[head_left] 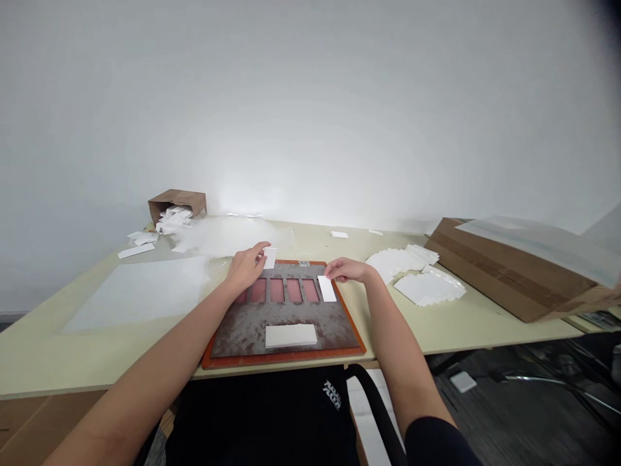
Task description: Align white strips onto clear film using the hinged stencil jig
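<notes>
Black clothing [262, 421] fronts a slotted plate [291, 314]; right hand [345, 269] pinches a card [327, 289] at its right end, apparently positioning it; left hand [246, 265] grips another card [270, 260]; alignment seems needed next.

A black garment [262, 417] covers the person's front. White, angular lettering [332, 395] in two short, slanted rows (too small to read with confidence) marks its right side. A short, dark sleeve [436, 443] with a plain edge rings the right arm [398, 349], and the forearms [165, 369], left hand [246, 265] and right hand [347, 269] are bare.
</notes>
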Available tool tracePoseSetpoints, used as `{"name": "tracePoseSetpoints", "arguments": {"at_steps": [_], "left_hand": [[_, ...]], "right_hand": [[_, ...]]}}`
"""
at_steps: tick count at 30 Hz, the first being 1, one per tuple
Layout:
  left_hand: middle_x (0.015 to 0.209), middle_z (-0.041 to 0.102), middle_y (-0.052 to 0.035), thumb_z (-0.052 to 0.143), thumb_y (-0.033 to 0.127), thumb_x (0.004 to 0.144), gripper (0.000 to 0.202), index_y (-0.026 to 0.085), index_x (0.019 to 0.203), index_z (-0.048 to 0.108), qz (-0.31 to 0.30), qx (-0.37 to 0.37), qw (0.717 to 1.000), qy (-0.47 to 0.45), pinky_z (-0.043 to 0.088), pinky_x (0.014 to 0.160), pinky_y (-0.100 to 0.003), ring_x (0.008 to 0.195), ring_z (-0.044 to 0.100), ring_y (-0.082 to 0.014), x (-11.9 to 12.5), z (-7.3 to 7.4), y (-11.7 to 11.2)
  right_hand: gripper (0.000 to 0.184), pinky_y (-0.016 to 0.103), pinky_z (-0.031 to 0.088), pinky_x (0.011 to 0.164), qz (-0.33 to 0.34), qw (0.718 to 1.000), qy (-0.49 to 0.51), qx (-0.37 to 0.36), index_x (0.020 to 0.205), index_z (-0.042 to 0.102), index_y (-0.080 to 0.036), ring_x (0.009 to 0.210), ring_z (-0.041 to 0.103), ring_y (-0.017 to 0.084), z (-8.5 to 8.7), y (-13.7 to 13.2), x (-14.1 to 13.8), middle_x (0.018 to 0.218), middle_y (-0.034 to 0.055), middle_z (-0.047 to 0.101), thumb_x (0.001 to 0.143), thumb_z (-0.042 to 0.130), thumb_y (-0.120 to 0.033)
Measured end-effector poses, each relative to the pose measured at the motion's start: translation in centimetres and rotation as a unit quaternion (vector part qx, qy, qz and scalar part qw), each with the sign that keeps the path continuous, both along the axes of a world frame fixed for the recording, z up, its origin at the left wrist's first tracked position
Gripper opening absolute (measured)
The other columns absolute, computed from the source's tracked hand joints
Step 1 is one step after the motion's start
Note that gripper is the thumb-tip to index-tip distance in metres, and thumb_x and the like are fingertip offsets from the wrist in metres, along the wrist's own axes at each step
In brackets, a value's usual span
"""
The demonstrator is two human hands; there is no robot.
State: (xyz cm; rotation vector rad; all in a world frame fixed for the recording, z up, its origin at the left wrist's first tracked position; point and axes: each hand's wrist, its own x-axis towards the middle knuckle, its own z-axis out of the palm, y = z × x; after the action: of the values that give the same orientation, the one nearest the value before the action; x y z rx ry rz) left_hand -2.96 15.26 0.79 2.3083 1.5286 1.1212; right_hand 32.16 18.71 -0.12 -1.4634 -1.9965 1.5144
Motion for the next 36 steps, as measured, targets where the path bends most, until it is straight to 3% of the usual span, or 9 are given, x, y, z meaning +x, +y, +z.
{"name": "tracePoseSetpoints", "arguments": {"at_steps": [12, 36], "left_hand": [[0.098, 0.073, -0.0048, 0.048, 0.026, 0.089, 0.041, 0.024, 0.128, 0.059, 0.0, 0.002, 1.0, 0.001, 0.053, 0.086, -0.031, 0.086, 0.07, -0.0192, 0.02, -0.08, 0.06], [0.099, 0.073, -0.005, 0.048, 0.026, 0.089, 0.041, 0.024, 0.128, 0.059, -0.002, 0.0, 1.0, 0.003, 0.053, 0.086, -0.032, 0.084, 0.07, -0.0192, 0.03, 0.13, -0.13]], "right_hand": [[0.02, 0.017, 0.043, 0.047, 0.005, 1.0, -0.008, 0.009, 0.094, 0.062, -0.013, 0.053, 0.049, 0.004, 0.04, 0.05, 0.03, 0.075, -0.0037, 0.059, 0.094, 0.061, -0.032], [0.021, 0.022, 0.051, 0.058, 0.002, 0.996, -0.078, 0.042, 0.099, 0.063, -0.013, 0.067, 0.059, 0.008, 0.55, -0.38, -0.47, 0.088, 0.0006, 0.064, 0.093, 0.062, -0.034]]}}
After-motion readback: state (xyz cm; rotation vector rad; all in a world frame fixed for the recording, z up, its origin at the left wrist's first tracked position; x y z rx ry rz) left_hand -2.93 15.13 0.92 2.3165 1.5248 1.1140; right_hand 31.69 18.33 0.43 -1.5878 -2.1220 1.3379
